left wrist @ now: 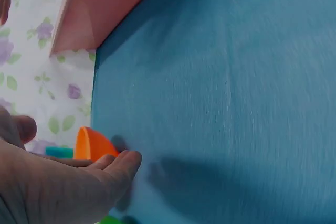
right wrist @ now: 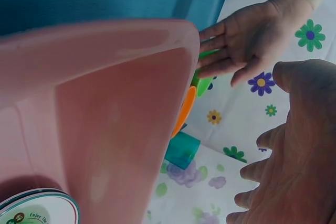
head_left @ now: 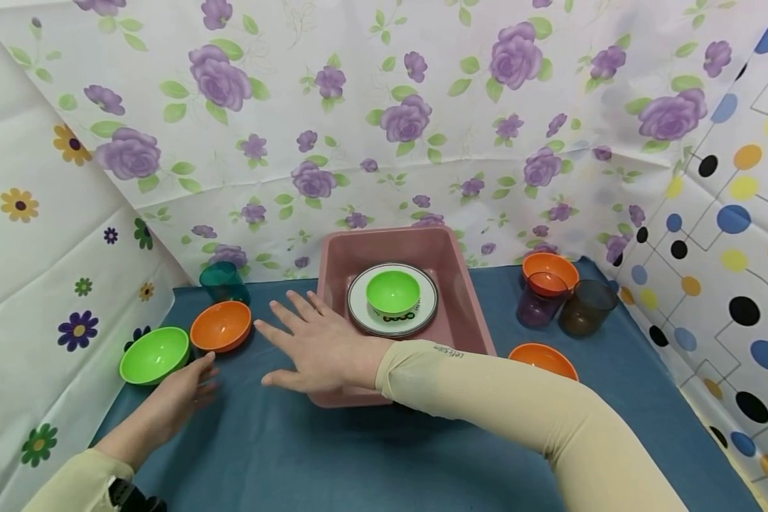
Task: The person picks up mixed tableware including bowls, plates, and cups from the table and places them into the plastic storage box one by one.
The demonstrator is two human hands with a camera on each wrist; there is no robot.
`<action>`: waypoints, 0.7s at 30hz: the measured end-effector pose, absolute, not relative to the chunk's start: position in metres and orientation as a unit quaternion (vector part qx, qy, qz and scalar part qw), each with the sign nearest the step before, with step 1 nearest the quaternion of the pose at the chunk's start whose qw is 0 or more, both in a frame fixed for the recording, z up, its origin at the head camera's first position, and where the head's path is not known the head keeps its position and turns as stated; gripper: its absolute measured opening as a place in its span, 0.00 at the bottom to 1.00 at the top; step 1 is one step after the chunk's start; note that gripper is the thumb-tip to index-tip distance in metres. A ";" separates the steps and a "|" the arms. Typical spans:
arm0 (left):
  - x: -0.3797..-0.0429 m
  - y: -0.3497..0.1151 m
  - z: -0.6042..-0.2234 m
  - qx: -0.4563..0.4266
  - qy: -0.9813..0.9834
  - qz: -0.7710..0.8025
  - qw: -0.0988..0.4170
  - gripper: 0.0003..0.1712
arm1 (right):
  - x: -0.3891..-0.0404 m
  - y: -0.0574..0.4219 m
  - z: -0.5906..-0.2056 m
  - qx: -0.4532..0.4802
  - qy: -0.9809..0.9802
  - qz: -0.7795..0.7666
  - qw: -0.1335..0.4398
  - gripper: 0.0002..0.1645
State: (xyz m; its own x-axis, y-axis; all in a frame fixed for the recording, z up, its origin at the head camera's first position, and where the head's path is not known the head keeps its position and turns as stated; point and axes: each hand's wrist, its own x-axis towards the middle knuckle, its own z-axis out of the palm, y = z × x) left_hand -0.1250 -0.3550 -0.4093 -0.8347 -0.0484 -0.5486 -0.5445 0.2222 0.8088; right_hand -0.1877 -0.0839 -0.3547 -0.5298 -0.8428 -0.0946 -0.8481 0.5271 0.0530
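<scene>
My right hand (head_left: 323, 345), fingers spread, reaches left across the pink basin (head_left: 470, 299), above its left rim. My left hand (head_left: 182, 395) is beside the green bowl (head_left: 156, 355) and the orange bowl (head_left: 221, 326) on the left, its fingers extended and holding nothing. In the left wrist view, the orange bowl (left wrist: 90, 144) shows partly behind that hand. A teal cup (head_left: 224, 282) stands behind the orange bowl. Inside the basin, a small green bowl (head_left: 393, 291) sits on white dark-rimmed plates (head_left: 356, 302).
On the right stand a purple cup (head_left: 537, 306), a dark grey cup (head_left: 587, 309) and an orange bowl (head_left: 550, 266) behind them. Another orange bowl (head_left: 544, 358) is partly hidden by my right sleeve. Patterned cloths hang around the blue table (head_left: 294, 455).
</scene>
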 end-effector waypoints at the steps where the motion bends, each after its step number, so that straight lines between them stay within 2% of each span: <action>1: -0.127 -0.355 -0.412 -0.212 0.724 0.624 0.203 0.49 | -0.188 -0.084 -0.355 -0.483 0.874 0.046 0.029 0.52; 9: -0.143 -0.353 -0.427 -0.313 0.504 0.793 0.137 0.43 | -0.192 -0.083 -0.355 -0.476 0.878 0.040 0.028 0.51; 16: -0.160 -0.341 -0.430 -0.392 0.404 0.823 0.072 0.37 | -0.197 -0.085 -0.358 -0.471 0.881 0.036 0.027 0.50; 21: -0.167 -0.335 -0.436 -0.404 0.391 0.826 0.042 0.35 | -0.198 -0.087 -0.360 -0.468 0.883 0.036 0.029 0.51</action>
State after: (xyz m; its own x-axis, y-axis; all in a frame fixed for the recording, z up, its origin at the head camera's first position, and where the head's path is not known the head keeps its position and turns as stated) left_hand -0.1673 -0.3347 -0.4356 -0.6698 -0.2472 -0.7002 -0.3846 -0.6911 0.6119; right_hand -0.1980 -0.0870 -0.3597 -0.5603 -0.8239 -0.0849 -0.8281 0.5594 0.0362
